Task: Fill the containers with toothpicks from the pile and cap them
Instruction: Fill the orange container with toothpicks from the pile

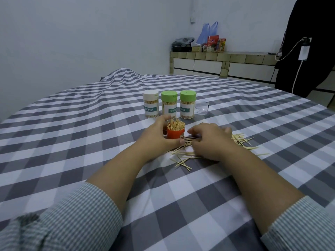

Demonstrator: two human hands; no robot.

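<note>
- Toothpicks, thin pale wooden slivers, bristle from the open orange container [175, 135], which the left hand [157, 136] grips, fingers and thumb curled round its smooth wall.
- Behind stand three filled, labelled jars: white-capped jar [151, 104], then two green-capped jars [169, 105].
- Right hand [208, 140] rests curled on the loose pile [241, 140] on the checked cloth worktop [72, 142]; whether it pinches any, I cannot tell.
- Filling looks nearly done; next needs a gathered, aligned bunch.
- Clear empty cup [202, 107] sits rightmost.
</note>
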